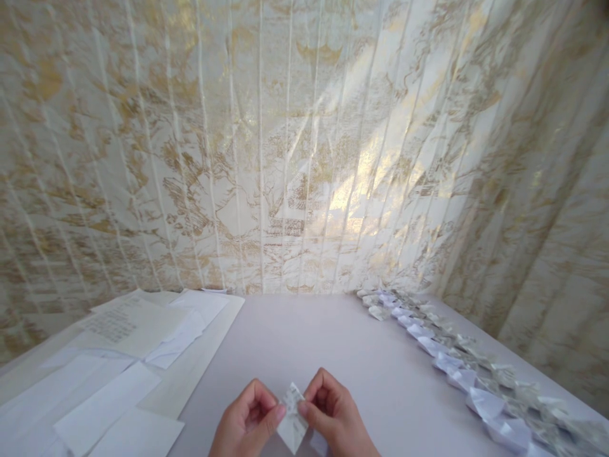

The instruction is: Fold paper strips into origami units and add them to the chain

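A small diamond-shaped piece of folded paper [292,428], white with dark print on it, is held upright between my two hands near the table's front edge. My left hand [250,416] pinches its left side between thumb and curled fingers. On the opposite side, my right hand [335,409] grips the right corner the same way. Below my right hand a bit of pale paper [318,442] shows, mostly hidden by the hand and the folded piece.
Loose white paper sheets [109,400], some with writing, overlap on a larger sheet at the left of the pale table [295,336]. Along the right edge run rows of folded paper pieces [483,403], white and printed. A gold-patterned curtain [285,158] hangs behind.
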A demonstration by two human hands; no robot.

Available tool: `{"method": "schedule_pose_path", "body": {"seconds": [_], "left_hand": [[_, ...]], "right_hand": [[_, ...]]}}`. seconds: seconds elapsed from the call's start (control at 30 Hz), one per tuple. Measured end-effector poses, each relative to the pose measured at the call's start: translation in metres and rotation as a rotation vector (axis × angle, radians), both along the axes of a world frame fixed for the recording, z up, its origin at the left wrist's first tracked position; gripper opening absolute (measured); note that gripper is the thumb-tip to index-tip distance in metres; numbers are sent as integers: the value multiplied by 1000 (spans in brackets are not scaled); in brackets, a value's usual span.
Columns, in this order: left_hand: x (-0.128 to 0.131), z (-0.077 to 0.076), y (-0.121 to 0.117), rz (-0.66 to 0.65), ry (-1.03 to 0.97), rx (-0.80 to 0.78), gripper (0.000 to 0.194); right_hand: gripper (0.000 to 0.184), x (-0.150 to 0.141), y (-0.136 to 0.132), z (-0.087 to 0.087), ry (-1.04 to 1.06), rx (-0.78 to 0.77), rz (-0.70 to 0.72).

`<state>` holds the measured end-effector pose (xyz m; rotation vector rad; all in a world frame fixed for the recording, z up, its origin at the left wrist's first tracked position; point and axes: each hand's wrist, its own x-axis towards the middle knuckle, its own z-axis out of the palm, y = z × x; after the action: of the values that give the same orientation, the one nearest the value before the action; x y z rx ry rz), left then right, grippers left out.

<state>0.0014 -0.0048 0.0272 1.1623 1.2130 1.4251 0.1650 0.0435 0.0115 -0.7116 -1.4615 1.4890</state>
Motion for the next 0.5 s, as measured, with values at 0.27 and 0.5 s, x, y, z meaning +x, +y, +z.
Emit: {"method": "schedule_pose_path", "body": {"seconds": [0.27,0.5], "left_hand": [[-3,-2,4,-25,-18,-18,48],[-1,-3,-2,-77,90,12,44]], "right_hand": [[49,1,-3,7,12,-24,52],[49,2,-6,10,-200,4,80]]}}
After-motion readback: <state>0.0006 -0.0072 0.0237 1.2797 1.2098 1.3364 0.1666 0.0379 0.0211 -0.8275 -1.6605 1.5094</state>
